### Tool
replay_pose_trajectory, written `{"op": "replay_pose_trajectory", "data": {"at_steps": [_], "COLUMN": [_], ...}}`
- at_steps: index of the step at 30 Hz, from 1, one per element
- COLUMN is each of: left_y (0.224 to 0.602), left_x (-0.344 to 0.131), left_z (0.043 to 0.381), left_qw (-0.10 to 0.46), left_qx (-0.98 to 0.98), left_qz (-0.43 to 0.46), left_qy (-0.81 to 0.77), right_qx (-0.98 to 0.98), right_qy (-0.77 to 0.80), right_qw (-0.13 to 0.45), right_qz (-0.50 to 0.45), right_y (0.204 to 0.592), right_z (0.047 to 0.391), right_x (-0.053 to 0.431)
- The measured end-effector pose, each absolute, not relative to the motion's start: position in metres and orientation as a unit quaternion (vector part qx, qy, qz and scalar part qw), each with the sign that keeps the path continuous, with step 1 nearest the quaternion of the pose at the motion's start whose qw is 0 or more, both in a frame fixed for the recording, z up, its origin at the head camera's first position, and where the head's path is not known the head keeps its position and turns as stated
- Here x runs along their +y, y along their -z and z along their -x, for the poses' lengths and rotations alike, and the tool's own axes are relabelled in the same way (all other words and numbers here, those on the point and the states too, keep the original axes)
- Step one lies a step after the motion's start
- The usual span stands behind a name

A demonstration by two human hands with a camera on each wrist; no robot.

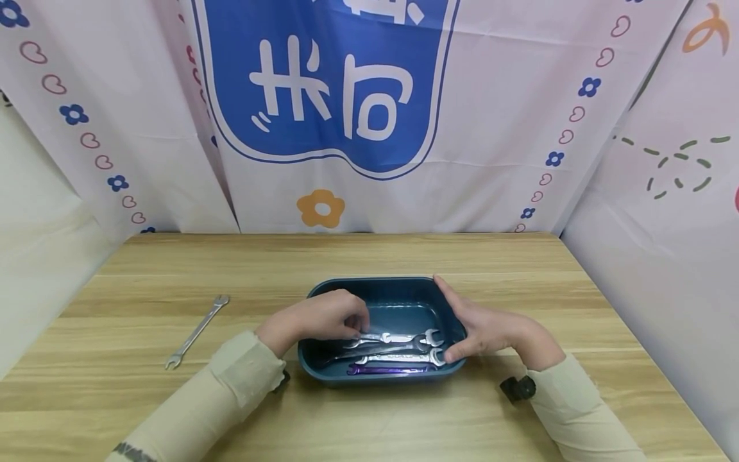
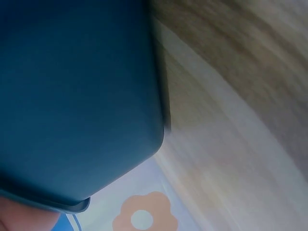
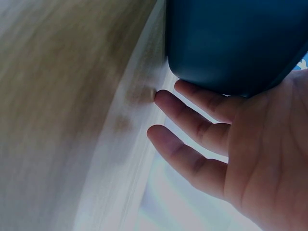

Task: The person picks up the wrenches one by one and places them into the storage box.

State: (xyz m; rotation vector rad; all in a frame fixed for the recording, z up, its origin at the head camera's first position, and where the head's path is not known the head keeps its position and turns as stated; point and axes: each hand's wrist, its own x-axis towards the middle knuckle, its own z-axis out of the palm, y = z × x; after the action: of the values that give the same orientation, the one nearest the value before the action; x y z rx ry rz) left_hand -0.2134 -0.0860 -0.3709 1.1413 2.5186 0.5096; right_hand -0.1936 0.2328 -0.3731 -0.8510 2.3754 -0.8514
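Note:
A dark teal rectangular bin (image 1: 398,380) stands on the wooden table with several open-end wrenches lying in its near half. Most are silver wrenches (image 1: 398,359), one is dark, and a purple wrench (image 1: 392,370) lies nearest the front wall. My left hand (image 1: 331,316) reaches over the bin's left side, its curled fingers pinching a silver wrench (image 1: 375,337); the fingertips are partly hidden. At the right end, my right hand (image 1: 485,324) rests against the bin with the thumb over the rim. In the right wrist view, fingers (image 3: 192,120) extend loosely beside the outer wall.
A single silver wrench (image 1: 197,332) lies slantwise on the table (image 1: 260,256), left of the bin. Printed white cloth (image 1: 462,192) hangs behind the table, and more cloth stands at both sides.

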Motion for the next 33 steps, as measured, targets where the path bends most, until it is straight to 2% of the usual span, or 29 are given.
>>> {"op": "replay_pose_trajectory", "data": {"at_steps": [7,15,21,28,33], "left_y": [0.363,0.345,0.336,0.33,0.329], "left_x": [-0.093,-0.123,-0.154,-0.191,-0.218], "left_z": [0.21,0.205,0.208,0.205,0.201], "left_qw": [0.147,0.112,0.062,-0.029,-0.054], "left_qx": [0.875,0.877,0.88,0.893,0.91], "left_qz": [-0.417,-0.404,-0.371,-0.344,-0.313], "left_qy": [-0.199,-0.236,-0.291,-0.289,-0.268], "right_qx": [0.865,0.863,0.862,0.862,0.865], "right_qy": [0.314,0.319,0.318,0.316,0.312], "right_qw": [0.239,0.241,0.24,0.238,0.241], "right_qz": [0.308,0.31,0.312,0.316,0.309], "right_y": [0.373,0.372,0.373,0.373,0.37], "right_z": [0.194,0.193,0.193,0.193,0.193], "right_x": [0.232,0.231,0.233,0.233,0.233]}}
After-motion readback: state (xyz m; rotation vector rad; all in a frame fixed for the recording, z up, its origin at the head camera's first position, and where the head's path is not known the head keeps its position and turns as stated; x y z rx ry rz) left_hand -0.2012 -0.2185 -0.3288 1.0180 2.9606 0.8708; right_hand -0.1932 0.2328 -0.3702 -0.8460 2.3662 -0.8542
